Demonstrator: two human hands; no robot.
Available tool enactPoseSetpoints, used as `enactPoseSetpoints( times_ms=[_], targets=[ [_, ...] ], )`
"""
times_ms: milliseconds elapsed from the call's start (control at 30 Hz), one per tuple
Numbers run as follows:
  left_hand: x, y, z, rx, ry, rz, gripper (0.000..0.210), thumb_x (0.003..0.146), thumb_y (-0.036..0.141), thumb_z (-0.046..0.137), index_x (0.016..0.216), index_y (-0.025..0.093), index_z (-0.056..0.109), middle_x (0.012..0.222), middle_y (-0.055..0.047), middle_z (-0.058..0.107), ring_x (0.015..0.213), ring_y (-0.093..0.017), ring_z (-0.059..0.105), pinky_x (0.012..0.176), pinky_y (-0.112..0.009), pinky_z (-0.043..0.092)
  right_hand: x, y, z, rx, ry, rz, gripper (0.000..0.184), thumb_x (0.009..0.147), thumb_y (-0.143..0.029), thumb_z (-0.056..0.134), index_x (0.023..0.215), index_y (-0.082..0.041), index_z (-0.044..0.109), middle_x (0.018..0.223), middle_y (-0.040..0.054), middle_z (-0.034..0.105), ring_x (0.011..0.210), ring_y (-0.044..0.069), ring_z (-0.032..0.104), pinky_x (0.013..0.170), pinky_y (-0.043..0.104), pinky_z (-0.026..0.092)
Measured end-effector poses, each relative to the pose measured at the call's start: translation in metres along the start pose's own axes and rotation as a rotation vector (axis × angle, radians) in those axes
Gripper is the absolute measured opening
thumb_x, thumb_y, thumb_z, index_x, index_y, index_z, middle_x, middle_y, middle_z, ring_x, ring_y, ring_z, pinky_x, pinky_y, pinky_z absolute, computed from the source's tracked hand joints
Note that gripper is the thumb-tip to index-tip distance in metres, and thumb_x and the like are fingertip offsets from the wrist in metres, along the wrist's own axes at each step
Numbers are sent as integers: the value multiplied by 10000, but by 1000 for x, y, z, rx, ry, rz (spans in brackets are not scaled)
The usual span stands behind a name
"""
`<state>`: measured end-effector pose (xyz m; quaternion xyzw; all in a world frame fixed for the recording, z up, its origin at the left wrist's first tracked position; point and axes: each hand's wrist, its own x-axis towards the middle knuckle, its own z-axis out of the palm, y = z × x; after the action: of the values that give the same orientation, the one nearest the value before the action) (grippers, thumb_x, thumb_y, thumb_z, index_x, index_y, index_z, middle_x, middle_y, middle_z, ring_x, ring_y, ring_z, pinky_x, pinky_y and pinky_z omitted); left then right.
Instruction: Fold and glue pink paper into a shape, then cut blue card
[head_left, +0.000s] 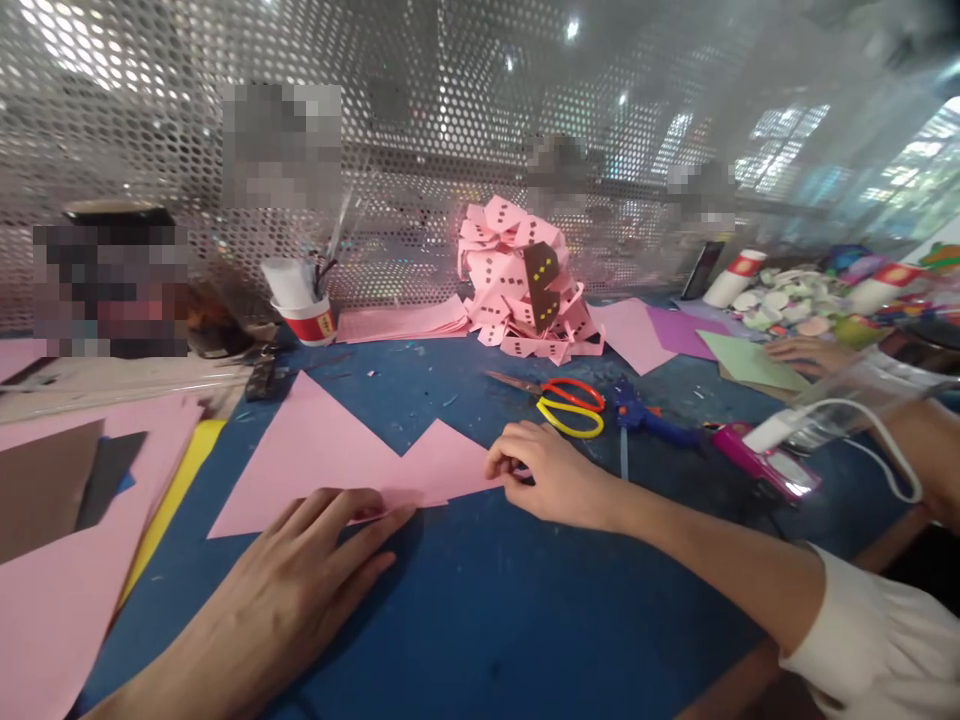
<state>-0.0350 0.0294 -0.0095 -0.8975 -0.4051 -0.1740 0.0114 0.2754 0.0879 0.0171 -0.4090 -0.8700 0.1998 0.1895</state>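
Observation:
A folded pink sheet of paper [322, 450] lies on the blue table, with one tall point on the left and a smaller point at its middle. My left hand [300, 560] rests over its lower edge, fingers stretched out and pressing down lightly. At the paper's right end, the thumb and fingertips of my right hand [551, 470] pinch its edge; the curled fingers partly cover that end. Just beyond my right hand are scissors [570, 405] with one red and one yellow handle loop.
Behind stands a pink folded-paper structure [510, 275] with dark marks. A blue glue gun [649, 415] and a magenta device [765, 462] lie to the right, near another person's hand [806, 352]. Pink sheets [60, 600] cover the left side; a paper cup [304, 322] holds tools.

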Motion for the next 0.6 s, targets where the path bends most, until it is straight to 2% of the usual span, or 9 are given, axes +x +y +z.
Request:
enactPoseSetpoints(
  times_ms=[167, 400, 600],
  targets=[
    [-2, -2, 2, 12, -8, -6, 418, 1021, 425, 508, 1432, 349, 526, 1230, -42, 619, 1080, -232, 586, 940, -383, 500, -1, 2, -5, -15, -24, 19, 251, 772, -2, 573, 889, -205, 664, 920, 8, 660, 873, 153, 565, 825, 304, 384],
    [-2, -3, 1, 7, 12, -3, 393, 1016, 445, 510, 1391, 339, 568, 1221, -42, 634, 1082, -240, 595, 928, -372, 495, -3, 4, -16, -5, -72, 65, 228, 780, -14, 564, 880, -194, 663, 919, 9, 653, 796, 122, 560, 747, 268, 387],
    [-1, -4, 2, 5, 52, 16, 374, 1012, 448, 511, 1358, 333, 595, 1183, -37, 651, 1052, -235, 608, 911, -365, 499, -4, 4, -25, -32, -98, 92, 214, 792, -30, 553, 864, -206, 649, 923, -1, 660, 782, 118, 561, 743, 273, 373]
  ],
)
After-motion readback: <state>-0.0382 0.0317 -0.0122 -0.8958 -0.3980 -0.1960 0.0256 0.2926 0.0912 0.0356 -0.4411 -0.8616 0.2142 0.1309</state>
